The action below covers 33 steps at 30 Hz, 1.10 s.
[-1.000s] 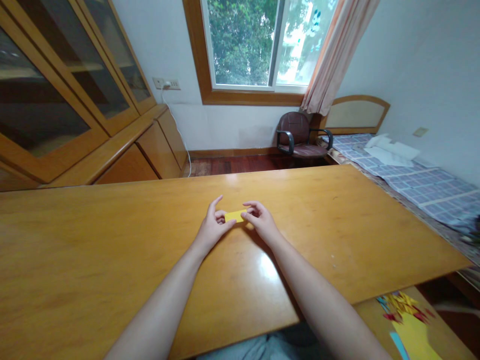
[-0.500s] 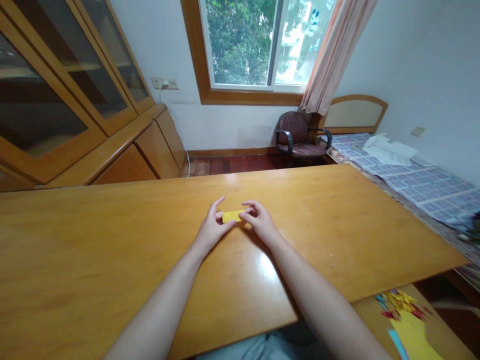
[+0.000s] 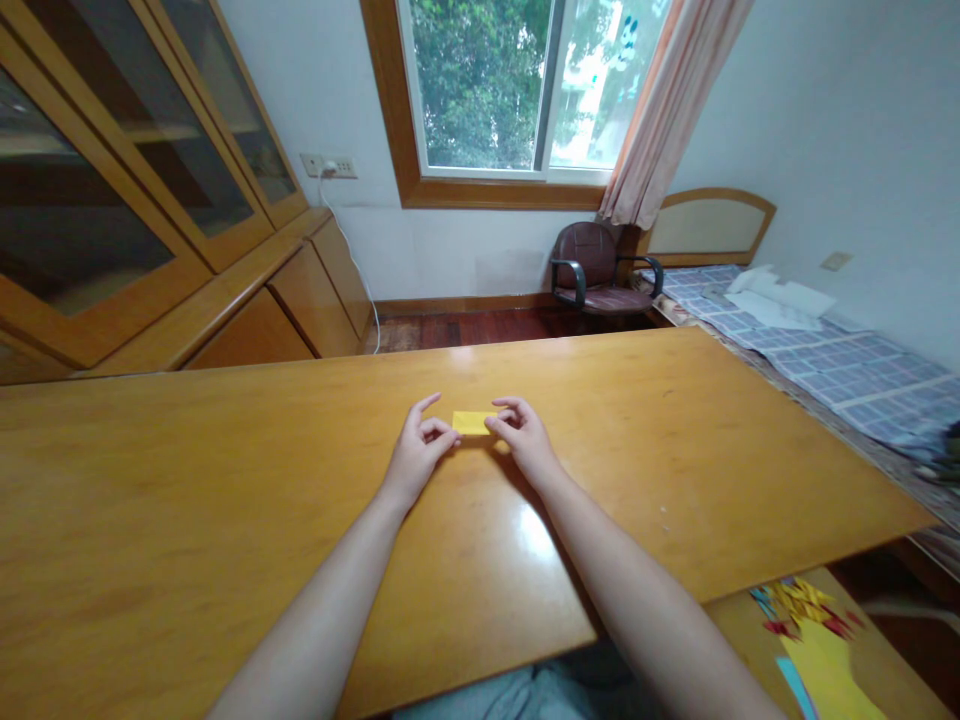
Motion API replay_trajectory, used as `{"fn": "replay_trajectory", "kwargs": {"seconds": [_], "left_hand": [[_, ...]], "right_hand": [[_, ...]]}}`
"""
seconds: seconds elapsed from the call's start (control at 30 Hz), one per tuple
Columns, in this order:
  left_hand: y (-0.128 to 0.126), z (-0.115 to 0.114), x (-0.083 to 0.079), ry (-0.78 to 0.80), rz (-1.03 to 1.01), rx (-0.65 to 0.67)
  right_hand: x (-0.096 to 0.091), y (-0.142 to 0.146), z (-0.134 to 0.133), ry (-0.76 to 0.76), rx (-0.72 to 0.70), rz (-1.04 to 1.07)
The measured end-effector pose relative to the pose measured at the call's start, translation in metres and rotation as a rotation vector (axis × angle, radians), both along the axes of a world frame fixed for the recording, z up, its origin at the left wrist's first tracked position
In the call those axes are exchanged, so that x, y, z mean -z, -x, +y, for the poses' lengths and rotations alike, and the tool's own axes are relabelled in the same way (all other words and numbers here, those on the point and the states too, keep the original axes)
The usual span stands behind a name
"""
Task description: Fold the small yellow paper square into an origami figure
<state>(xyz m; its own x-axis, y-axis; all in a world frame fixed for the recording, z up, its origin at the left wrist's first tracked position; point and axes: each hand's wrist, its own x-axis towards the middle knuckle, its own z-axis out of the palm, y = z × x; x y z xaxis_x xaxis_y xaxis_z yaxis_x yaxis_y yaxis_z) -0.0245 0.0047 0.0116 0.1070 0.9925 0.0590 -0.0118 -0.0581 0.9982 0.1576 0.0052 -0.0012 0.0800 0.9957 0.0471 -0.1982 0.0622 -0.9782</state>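
Note:
A small rectangle of folded yellow paper (image 3: 471, 423) is held just over the tabletop between my two hands. My left hand (image 3: 417, 448) pinches the paper's lower left corner with thumb and a bent finger, while its index finger sticks up and away. At the right end, my right hand (image 3: 525, 437) grips the paper between thumb and fingers, its upper fingers curved above. The ends of the paper are partly covered by the fingertips.
Both forearms pass over the wide wooden table (image 3: 225, 480). Beside its near right edge, a lower surface carries yellow paper (image 3: 825, 670) and a pile of coloured folded pieces (image 3: 802, 603). A chair (image 3: 589, 265) and a bed (image 3: 840, 365) stand beyond.
My left thumb has drawn back from the paper's lower edge to its left corner, baring more of the paper. The paper has shifted slightly right and lies more level.

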Motion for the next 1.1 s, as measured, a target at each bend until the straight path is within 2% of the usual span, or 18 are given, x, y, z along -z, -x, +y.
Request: {"fn": "replay_trajectory", "kwargs": {"seconds": [0.13, 0.37, 0.6, 0.87, 1.1], "left_hand": [[0.000, 0.000, 0.000, 0.016, -0.036, 0.026], [-0.002, 0.002, 0.007, -0.003, 0.048, 0.060], [-0.002, 0.000, 0.006, 0.024, 0.050, 0.010], [-0.001, 0.001, 0.010, 0.011, 0.056, 0.009], [-0.002, -0.001, 0.006, 0.015, 0.068, 0.005]], "right_hand": [[-0.002, 0.001, -0.001, -0.002, -0.008, 0.013], [-0.002, 0.004, -0.004, -0.025, -0.121, -0.014], [-0.003, 0.004, -0.004, -0.036, -0.098, -0.036], [-0.001, 0.002, -0.004, -0.031, -0.092, -0.104], [-0.001, 0.002, -0.003, -0.014, -0.082, -0.113]]}}
